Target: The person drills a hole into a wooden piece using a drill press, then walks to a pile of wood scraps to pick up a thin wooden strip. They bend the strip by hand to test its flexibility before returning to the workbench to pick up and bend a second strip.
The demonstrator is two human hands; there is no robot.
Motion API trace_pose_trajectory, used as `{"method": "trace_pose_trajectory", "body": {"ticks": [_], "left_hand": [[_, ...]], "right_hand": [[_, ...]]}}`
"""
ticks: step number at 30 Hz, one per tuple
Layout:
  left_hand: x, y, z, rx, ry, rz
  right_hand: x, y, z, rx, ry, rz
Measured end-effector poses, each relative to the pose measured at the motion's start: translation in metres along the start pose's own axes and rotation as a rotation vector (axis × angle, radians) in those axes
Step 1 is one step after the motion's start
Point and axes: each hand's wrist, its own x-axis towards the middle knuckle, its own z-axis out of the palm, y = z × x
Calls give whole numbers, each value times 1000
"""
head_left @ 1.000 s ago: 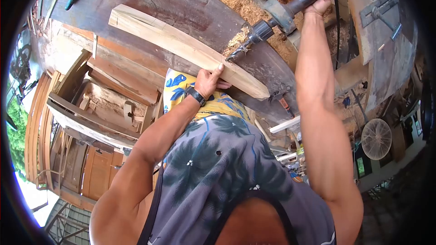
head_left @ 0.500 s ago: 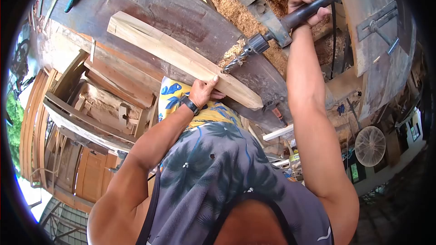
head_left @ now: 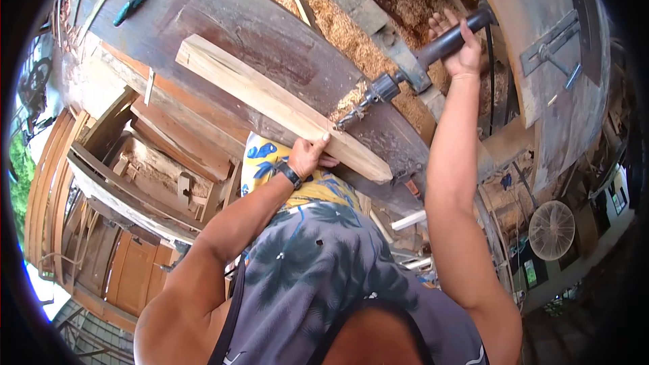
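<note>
A long squared wooden beam (head_left: 260, 94) lies across the dark work surface (head_left: 203, 7). My left hand (head_left: 311, 155), with a black watch on the wrist, grips the beam's near edge, thumb on top. Against the beam's far side, close to my left thumb, sits the tip of a drill bit (head_left: 356, 111), held in a metal chuck (head_left: 383, 88). Wood shavings cling around the bit. My right hand (head_left: 464, 51) is at the dark cylindrical bar (head_left: 454, 42) behind the chuck, its palm and thumb against it and several fingers raised beyond it.
A teal-handled tool (head_left: 134, 5) rests at the upper left of the surface. Sawdust (head_left: 324, 20) fills the space beyond it. A metal clamp (head_left: 556, 51) is at the upper right, a round fan guard (head_left: 551, 230) at the right. Stacked wooden parts (head_left: 57, 189) stand at the left.
My right hand has shifted on the bar, with its thumb now up against it. The whole view has moved slightly; the beam, bit and left hand keep nearly the same arrangement.
</note>
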Motion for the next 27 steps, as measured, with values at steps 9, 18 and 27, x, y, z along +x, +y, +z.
{"method": "trace_pose_trajectory", "body": {"ticks": [9,18,27], "left_hand": [[1,1,3,-33,63,-4],[3,3,3,20,-12,-7],[-28,59,-18,470,-195,-252]], "right_hand": [[12,2,31,-298,335,21],[-204,32,107,-1426,583,-113],[-315,195,16,-1499,749,293]]}}
